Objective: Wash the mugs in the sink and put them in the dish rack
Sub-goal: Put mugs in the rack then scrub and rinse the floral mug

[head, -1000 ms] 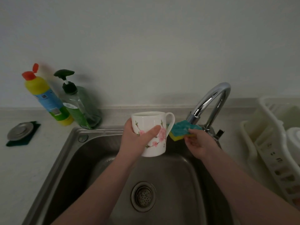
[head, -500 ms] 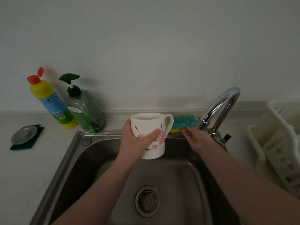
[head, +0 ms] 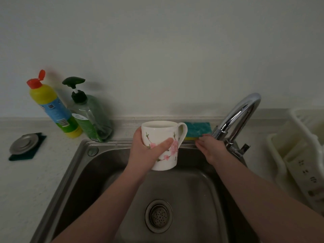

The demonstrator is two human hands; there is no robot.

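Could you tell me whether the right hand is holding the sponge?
No, the right hand lies open beside the sponge, which rests on the sink ledge.

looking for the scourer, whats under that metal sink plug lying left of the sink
A dark green pad lies flat on the counter under the metal plug. Only its edges and corners show; the middle is covered by the plug, so its surface cannot be judged.

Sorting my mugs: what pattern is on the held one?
Pink blossoms on thin green-brown branches over white, on the mug, in the head view.

Open sink basin (head: 201, 190) below, faucet (head: 240, 114) blocking right
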